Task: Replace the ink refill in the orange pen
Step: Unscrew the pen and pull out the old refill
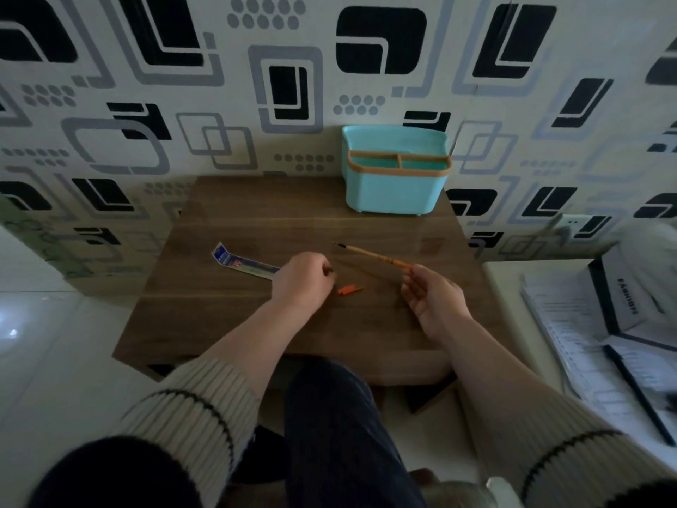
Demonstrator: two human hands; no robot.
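Observation:
My right hand (432, 298) pinches the near end of the orange pen (373, 255), which points up and left over the wooden table (256, 324); its tip end looks dark and thin. My left hand (304, 276) is curled into a loose fist on the table, with something small and dark showing at the fingertips; I cannot tell what it is. A small orange pen piece (350, 289) lies on the table between my hands. A blue and white refill packet (243, 265) lies flat to the left, partly hidden by my left hand.
A turquoise desk organiser (395, 188) with an orange rim stands at the table's back right, against the patterned wall. Papers and a dark-edged box (622, 306) lie on a white surface to the right. My knees are under the table's front edge.

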